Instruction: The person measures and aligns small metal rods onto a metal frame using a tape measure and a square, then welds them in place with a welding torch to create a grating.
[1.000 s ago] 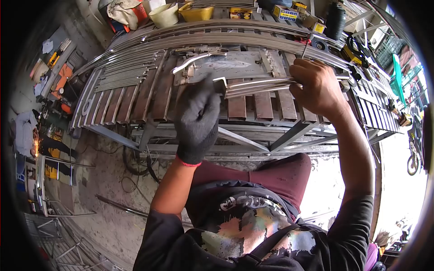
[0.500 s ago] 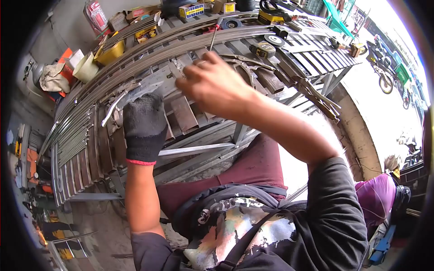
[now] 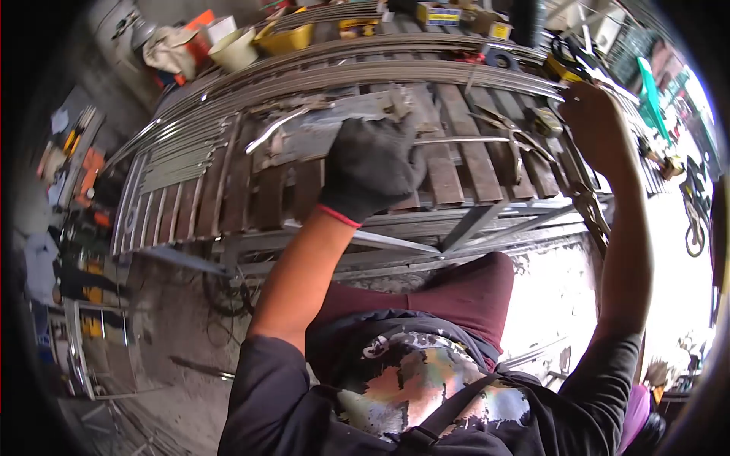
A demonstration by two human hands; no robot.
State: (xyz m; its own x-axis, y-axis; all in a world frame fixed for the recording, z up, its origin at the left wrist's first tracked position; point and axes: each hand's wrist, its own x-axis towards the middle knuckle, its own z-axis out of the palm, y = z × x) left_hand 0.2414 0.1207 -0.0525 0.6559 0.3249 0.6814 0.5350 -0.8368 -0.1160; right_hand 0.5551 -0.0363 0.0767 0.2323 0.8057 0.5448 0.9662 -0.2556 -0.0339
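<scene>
My left hand (image 3: 374,167), in a black glove with a red cuff edge, is closed round one end of a thin metal rod (image 3: 468,140) that points to the right over the slatted metal table (image 3: 270,199). Under and behind the glove lies a flat grey metal plate (image 3: 323,121), with a curved light metal handle (image 3: 277,128) at its left. My bare right hand (image 3: 597,114) is stretched out at the table's right part, near the long bars. Its fingers are dark and blurred, so their grip is unclear. A pair of clamp pliers (image 3: 517,140) lies between the hands.
Thin rods (image 3: 179,158) lie on the table's left part, long metal bars (image 3: 334,74) along the back. Behind them stand a pale bucket (image 3: 233,51), a yellow container (image 3: 285,38) and small boxes (image 3: 439,14). A yellow-black tool (image 3: 546,121) sits at the right.
The view has turned to the right. My right hand has moved away from my left hand, out to the right. The thin rod now shows at my left glove.
</scene>
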